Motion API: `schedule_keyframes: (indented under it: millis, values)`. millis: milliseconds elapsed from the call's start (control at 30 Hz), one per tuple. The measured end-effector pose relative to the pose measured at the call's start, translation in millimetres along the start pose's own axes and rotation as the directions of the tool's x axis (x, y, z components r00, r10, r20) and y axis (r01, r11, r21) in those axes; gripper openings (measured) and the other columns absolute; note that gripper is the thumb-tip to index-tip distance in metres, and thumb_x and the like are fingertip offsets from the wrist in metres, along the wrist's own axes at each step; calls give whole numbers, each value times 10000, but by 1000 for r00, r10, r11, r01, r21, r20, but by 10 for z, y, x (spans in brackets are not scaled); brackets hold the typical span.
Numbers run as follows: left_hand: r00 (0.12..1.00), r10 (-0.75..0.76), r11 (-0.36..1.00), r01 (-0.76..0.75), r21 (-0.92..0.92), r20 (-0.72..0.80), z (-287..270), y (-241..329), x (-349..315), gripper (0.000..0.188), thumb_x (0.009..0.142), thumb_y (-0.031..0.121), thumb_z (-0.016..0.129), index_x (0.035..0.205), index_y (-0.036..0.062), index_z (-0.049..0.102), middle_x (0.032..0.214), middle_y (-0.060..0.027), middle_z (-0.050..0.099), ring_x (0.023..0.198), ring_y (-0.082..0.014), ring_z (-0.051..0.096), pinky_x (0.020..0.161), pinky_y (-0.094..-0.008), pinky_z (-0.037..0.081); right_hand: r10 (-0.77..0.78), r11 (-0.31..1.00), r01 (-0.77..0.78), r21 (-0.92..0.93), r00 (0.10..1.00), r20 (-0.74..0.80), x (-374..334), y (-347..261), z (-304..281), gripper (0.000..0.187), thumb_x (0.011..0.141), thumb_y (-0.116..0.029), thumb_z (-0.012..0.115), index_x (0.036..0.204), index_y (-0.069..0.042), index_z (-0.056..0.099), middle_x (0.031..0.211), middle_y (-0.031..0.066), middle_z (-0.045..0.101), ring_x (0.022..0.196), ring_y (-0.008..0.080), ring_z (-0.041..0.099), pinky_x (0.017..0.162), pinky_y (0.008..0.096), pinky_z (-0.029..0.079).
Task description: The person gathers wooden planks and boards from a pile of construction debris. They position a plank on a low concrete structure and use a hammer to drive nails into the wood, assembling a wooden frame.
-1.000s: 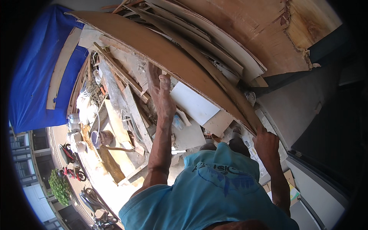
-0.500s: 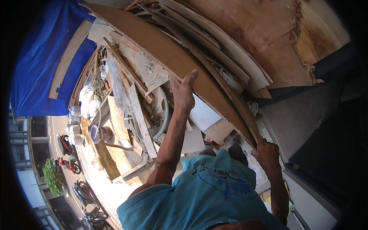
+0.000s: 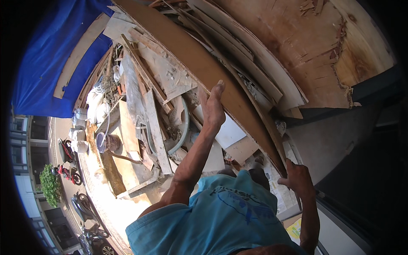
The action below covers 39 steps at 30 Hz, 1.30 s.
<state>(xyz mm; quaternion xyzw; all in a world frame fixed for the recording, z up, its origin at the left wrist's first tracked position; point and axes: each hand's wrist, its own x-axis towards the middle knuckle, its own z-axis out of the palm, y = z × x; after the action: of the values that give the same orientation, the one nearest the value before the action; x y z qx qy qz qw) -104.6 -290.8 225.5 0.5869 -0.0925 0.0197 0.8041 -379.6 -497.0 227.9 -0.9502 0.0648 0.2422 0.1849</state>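
A long brown board (image 3: 182, 46), seemingly plywood, stands on edge across the middle and bows along its length. My left hand (image 3: 213, 104) is closed on its near edge, thumb over the top and the other fingers hidden beneath. At the board's right-hand end my right hand (image 3: 297, 176) is closed round the corner, fingers partly hidden behind it. A second thin brown sheet (image 3: 267, 117) lies close against the board's far face and meets it near my right hand. Further back leans a stack of thin wooden sheets (image 3: 255, 55).
Left of the board lies a heap of scrap planks (image 3: 157, 131), with a curved grey-green hoop (image 3: 185, 131) and a bucket (image 3: 111, 142). A large broken plywood panel (image 3: 297, 46) stands at the upper right. A blue tarp (image 3: 46, 63) hangs left; motorcycles (image 3: 87, 208) stand beyond.
Both hands keep their hold on the board. The left hand and the board's edge sit slightly further right and lower in the picture, while the view itself has shifted a little.
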Motion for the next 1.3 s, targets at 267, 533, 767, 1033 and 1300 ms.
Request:
schedule_keyframes:
  millis: [267, 533, 767, 1033, 1300]
  values:
    - [998, -40, 992, 35, -117, -42, 9, 50, -52, 316, 853, 152, 567, 1123, -9, 535, 1042, -69, 537, 970, -158, 490, 871, -319, 417, 10, 1000, -13, -18, 991, -132, -45, 148, -32, 474, 736, -134, 721, 1150, 2, 534, 817, 221, 650, 769, 380, 653, 729, 462, 517]
    - [993, -105, 980, 95, -177, -47, -214, 65, -170, 287, 903, 141, 555, 1138, -17, 511, 1019, -75, 572, 921, -154, 558, 818, -306, 477, 139, 965, -200, -171, 939, -315, -28, 209, -103, 345, 779, -12, 666, 1106, -9, 556, 831, 179, 653, 786, 340, 664, 717, 441, 520]
    - [988, -152, 969, 143, -202, -30, -559, -1, -302, 405, 908, 129, 578, 1259, -27, 449, 1109, -143, 583, 951, -215, 622, 807, -343, 541, 210, 957, -274, -96, 881, -425, 2, 217, 67, 360, 778, 1, 669, 1123, -24, 570, 885, 158, 657, 838, 326, 657, 735, 435, 522]
    - [966, -257, 961, 256, 109, -1, -866, 91, -372, 420, 928, 316, 538, 1103, -63, 574, 988, -118, 621, 901, -188, 570, 805, -355, 463, 320, 921, -386, -57, 832, -453, -41, -180, 27, 351, 784, 45, 658, 1127, 14, 592, 1007, 203, 659, 931, 350, 656, 821, 420, 520]
    - [937, -303, 946, 274, 175, 172, -1309, 45, -447, 396, 929, 311, 581, 1047, -66, 620, 995, -130, 648, 910, -171, 609, 803, -322, 484, 204, 926, -344, -155, 802, -561, -73, -191, 320, 343, 766, -14, 692, 1081, -57, 563, 956, 122, 653, 880, 300, 656, 736, 416, 537]
